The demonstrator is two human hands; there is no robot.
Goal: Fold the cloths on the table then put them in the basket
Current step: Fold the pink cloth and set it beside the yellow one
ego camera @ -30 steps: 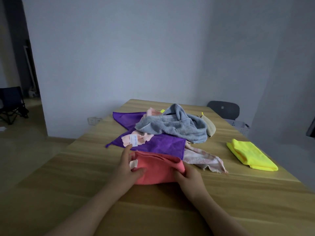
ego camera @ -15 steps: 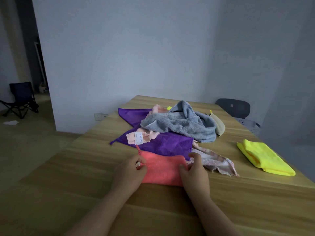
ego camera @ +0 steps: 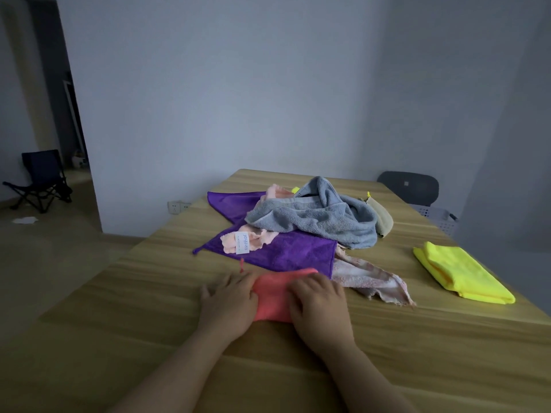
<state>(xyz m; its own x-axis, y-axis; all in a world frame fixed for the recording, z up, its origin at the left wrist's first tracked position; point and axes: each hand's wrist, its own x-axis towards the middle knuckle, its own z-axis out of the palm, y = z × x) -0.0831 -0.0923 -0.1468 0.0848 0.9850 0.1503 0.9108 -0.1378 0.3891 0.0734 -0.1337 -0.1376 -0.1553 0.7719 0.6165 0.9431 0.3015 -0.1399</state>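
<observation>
Folded coral-pink microfibre cloth (ego camera: 272, 296) lay on the near middle of the light wooden surface (ego camera: 149, 293), under both hands. Left hand (ego camera: 228, 296) was palm down on its left edge, fingers spread and straight. Right hand (ego camera: 319, 299) lay flat over its right half, fingers loosely extended. The hands were close but apart, with a strip of cloth showing between them.

Just beyond, touching its far edge: a spread purple cloth (ego camera: 292, 251), with a crumpled grey terry towel (ego camera: 316, 219) heaped on it. Frayed pale pink cloth (ego camera: 369, 278) lay just right. Folded yellow cloth (ego camera: 459, 275) lay well apart, right. Pale perforated plastic basket (ego camera: 438, 217) stood past the far right edge.
</observation>
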